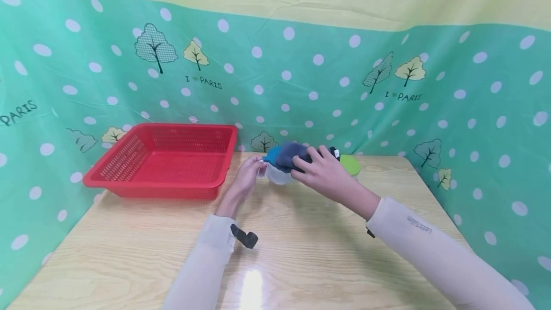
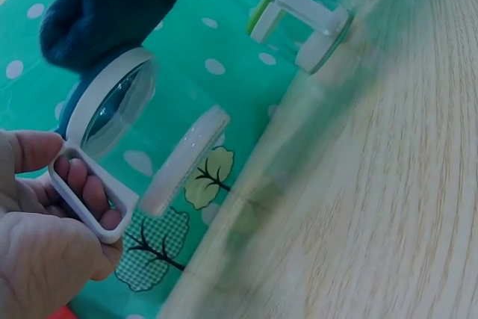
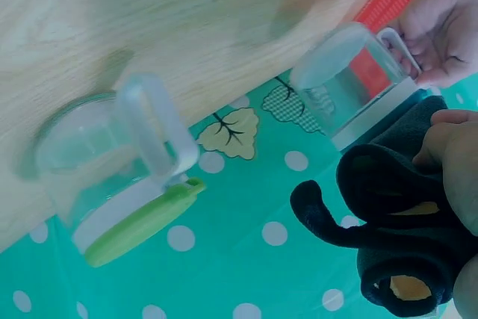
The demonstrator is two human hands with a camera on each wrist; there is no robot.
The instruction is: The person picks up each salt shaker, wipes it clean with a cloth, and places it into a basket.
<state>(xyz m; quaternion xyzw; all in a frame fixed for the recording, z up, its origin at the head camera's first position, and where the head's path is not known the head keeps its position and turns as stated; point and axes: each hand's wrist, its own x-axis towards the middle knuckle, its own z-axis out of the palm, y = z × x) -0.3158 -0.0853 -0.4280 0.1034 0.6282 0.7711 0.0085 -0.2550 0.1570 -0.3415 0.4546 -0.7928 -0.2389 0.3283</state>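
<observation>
My left hand [image 1: 248, 174] grips the pale handle [image 2: 125, 205] of the clear blue-lidded jar [image 1: 280, 177], fingers threaded through the loop and thumb at its lid end. My right hand [image 1: 320, 170] clutches a dark blue cloth [image 1: 288, 155], bunched and folded, over that jar's blue lid [image 1: 272, 156]. Whether the jar's base rests on the counter [image 1: 301, 252] I can't tell. To the right of the jar stands a green-lidded jar [image 3: 97, 158]; to its left, a red plastic basket [image 1: 163, 191]. I'd judge the jar stiff, fairly light and slick on its smooth walls, perhaps breakable, so the handle is my surest hold. The cloth seems soft and floppy, best gathered in a fistful across its folds.
</observation>
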